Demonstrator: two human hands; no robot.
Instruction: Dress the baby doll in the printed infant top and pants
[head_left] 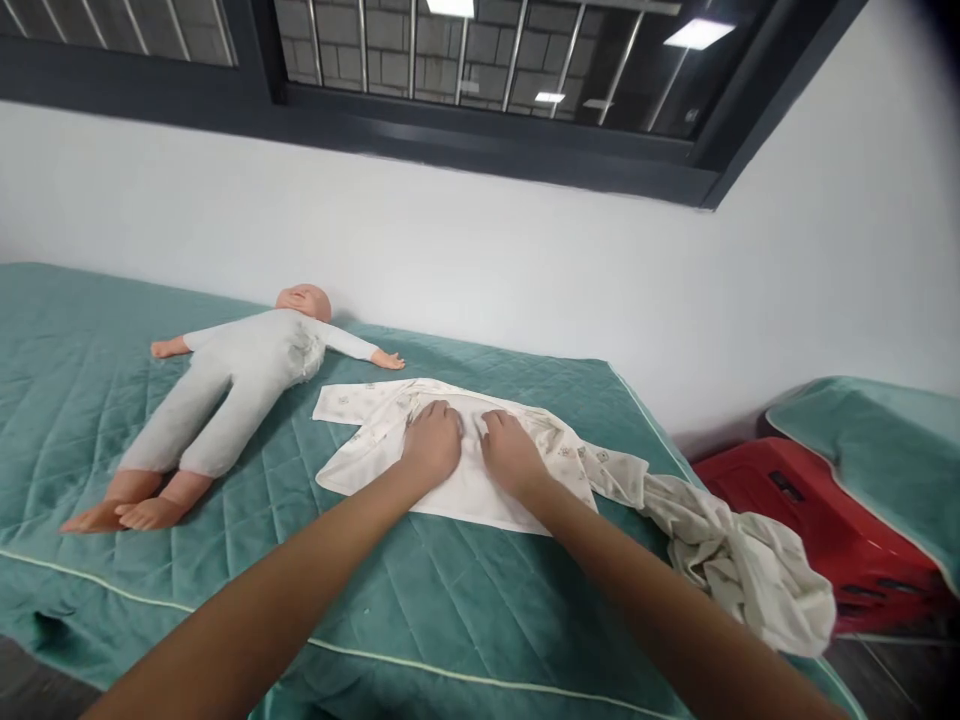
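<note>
A white baby shirt (487, 492) with small printed figures lies spread on the green quilted cover, its front parted so the plain inside shows in the middle. On the left side of that opening my left hand (435, 440) is closed on the cloth with curled fingers. My right hand (514, 452) is likewise closed on the cloth, a short gap to the right; its fingertips are partly hidden. One sleeve (349, 402) stretches out to the left. A baby doll (240, 355) in a pale suit lies face up to the left, apart from the shirt.
Crumpled off-white cloth (750, 570) lies at the bed's right edge, touching the shirt's right sleeve. Beyond that edge stands a red plastic chair or bin (810, 500) with green fabric (877, 450) over it. A white wall (450, 260) and barred window (480, 60) are behind.
</note>
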